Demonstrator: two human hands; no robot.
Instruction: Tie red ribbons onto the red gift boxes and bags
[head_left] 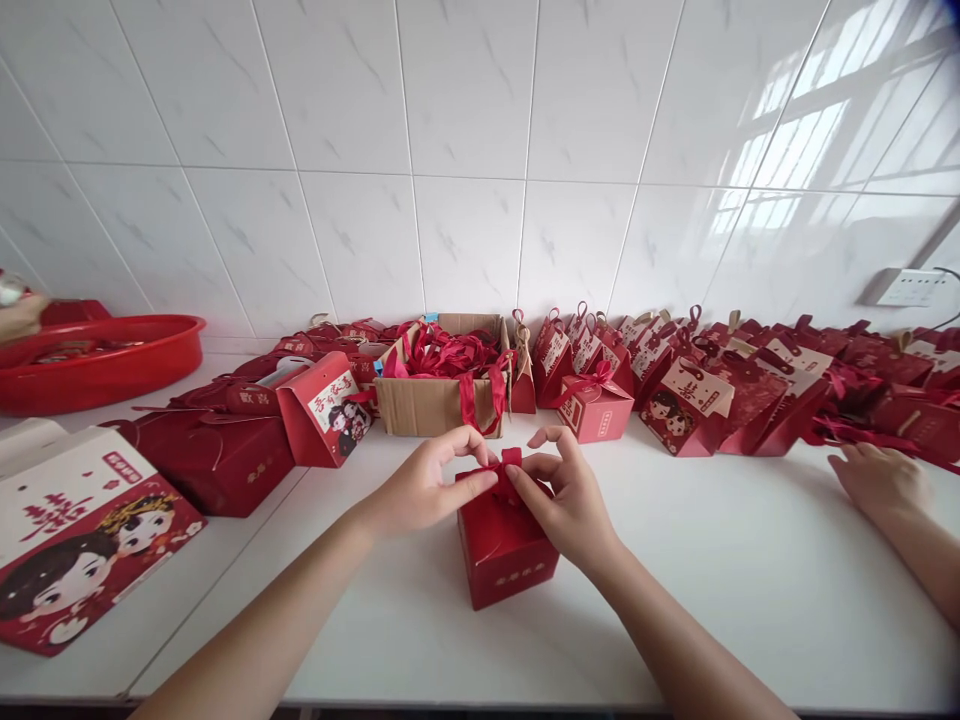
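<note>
A small red gift box with faint gold lettering on its front stands upright on the white counter before me. At its top a red ribbon rises in a loop. From the left, my left hand pinches the ribbon between thumb and index finger. My right hand holds the loop with thumb and fingertips on the other side. Where the ribbon crosses itself is partly covered by my fingers.
Behind the box, a cardboard box is filled with red ribbons. Finished-looking gift boxes line the wall rightward; printed boxes crowd the left, near a red basin. Another person's hand rests at right; a hand shows far left.
</note>
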